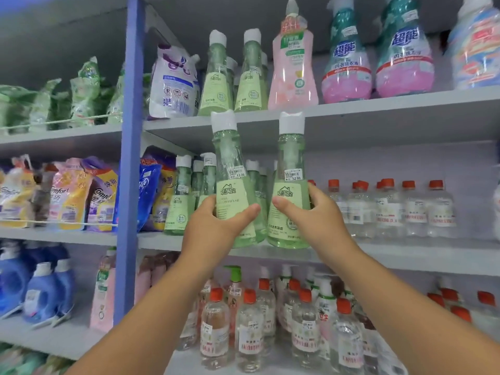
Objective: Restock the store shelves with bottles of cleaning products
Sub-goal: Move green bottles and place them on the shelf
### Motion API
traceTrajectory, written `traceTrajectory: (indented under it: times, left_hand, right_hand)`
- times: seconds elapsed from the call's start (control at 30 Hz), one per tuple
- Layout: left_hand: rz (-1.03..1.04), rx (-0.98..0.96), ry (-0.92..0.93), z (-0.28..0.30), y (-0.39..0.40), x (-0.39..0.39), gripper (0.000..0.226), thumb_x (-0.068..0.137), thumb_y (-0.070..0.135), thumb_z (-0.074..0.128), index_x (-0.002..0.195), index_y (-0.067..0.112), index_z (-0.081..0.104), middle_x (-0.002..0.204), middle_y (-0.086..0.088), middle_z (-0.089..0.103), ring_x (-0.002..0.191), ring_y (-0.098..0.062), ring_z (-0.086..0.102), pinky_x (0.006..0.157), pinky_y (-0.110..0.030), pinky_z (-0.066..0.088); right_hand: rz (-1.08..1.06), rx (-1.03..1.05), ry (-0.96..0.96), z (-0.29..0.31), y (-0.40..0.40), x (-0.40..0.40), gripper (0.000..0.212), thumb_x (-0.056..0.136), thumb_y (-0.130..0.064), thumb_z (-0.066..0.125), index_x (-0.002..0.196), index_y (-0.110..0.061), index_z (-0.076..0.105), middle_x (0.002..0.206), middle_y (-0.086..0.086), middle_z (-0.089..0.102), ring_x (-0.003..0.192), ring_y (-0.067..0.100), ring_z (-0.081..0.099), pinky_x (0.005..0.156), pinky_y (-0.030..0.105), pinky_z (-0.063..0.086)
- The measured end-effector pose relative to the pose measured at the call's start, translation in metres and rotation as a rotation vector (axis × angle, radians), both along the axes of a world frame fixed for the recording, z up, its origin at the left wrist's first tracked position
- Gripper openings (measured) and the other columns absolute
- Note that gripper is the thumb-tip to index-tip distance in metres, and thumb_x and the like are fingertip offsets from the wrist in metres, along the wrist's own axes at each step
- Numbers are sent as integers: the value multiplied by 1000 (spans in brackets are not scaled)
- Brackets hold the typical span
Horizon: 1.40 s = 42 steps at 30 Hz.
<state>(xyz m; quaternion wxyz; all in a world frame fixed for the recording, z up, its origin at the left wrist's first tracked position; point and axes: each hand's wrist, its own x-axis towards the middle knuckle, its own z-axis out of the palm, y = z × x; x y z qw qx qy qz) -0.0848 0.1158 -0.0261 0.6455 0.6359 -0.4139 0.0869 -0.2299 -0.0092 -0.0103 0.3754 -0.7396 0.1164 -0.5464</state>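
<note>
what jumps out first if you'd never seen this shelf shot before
Two tall green bottles with white caps, raised side by side at centre: the left hand grips the left green bottle, the right hand the right green bottle. Behind them, matching green bottles stand on the upper shelf, beside a pink bottle.

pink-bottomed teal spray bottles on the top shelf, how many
2: both stand side by side on the top shelf at right, one pink-bottomed bottle left of the other. More may sit hidden behind them.
</note>
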Motion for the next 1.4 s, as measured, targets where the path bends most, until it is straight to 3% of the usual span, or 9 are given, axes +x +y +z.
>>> traceTrajectory:
  times: [0.13, 0.37, 0.47, 0.53, 0.6, 0.73, 0.97, 1.07, 1.4]
  left_hand:
    - [63, 125, -63, -9, -23, 14, 51, 70, 66, 79, 107, 39, 56, 92, 24, 66, 84, 5, 61, 69, -24, 51]
    - [81, 192, -112, -2, -65, 49, 57, 67, 73, 75, 109, 37, 61, 94, 19, 69, 85, -4, 64, 69, -30, 53]
    - [84, 229, -113, -6, -81, 67, 54, 68, 73, 74, 106, 36, 61, 93, 18, 69, 83, -3, 64, 70, -31, 55]
    - [108, 242, -137, -8, -87, 71, 72, 64, 82, 68, 115, 32, 62, 102, 14, 71, 91, -8, 67, 77, -36, 58]
    - [145, 280, -191, -8, -94, 76, 96, 60, 92, 55, 127, 24, 57, 117, 5, 67, 103, -18, 65, 85, -42, 58]
    - [171, 297, -272, -7, -89, 82, 94, 76, 75, 64, 144, 16, 37, 138, -4, 42, 122, -26, 52, 96, -42, 52]
    - [119, 303, -246, 0, -98, 105, 81, 73, 67, 74, 132, 16, 54, 120, -1, 62, 102, -22, 65, 88, -41, 58]
    - [155, 302, -206, -1, -102, 108, 78, 80, 62, 73, 136, 12, 54, 124, -5, 64, 109, -25, 63, 86, -34, 52]
    - [197, 250, -198, -9, -98, 106, 80, 83, 64, 68, 146, 18, 49, 137, -1, 62, 123, -25, 59, 91, -39, 52]
  right_hand:
    - [-43, 20, 63, -15, -24, 18, 48, 78, -53, 79, 122, -38, 64, 105, -19, 73, 98, 4, 70, 85, 34, 59]
    - [-126, 58, 203, -7, -51, 40, 40, 84, -58, 71, 116, -38, 59, 106, -24, 66, 97, 1, 64, 81, 28, 54]
    - [-185, 68, 286, -6, -61, 52, 62, 80, -68, 67, 133, -37, 54, 123, -18, 65, 112, 12, 63, 99, 41, 52]
    - [-185, 67, 358, -2, -62, 55, 63, 84, -68, 63, 137, -37, 48, 128, -17, 63, 116, 14, 62, 103, 42, 49]
    - [-230, 47, 414, -1, -66, 62, 67, 83, -71, 60, 139, -38, 45, 130, -16, 61, 117, 15, 60, 102, 42, 49]
    - [-521, -103, 572, -13, -77, 75, 99, 52, -86, 67, 136, -37, 46, 129, -5, 60, 112, 19, 60, 81, 35, 54]
    - [-478, -7, 578, -4, -76, 84, 71, 74, -49, 84, 131, -23, 54, 122, -4, 66, 101, 16, 64, 68, 25, 47]
    - [-462, 45, 561, -3, -77, 89, 70, 73, -49, 86, 129, -23, 51, 120, -4, 66, 96, 15, 63, 63, 25, 47]
    - [-401, 72, 493, -9, -75, 86, 49, 81, -48, 79, 116, -31, 50, 101, -14, 59, 92, 9, 59, 66, 21, 43]
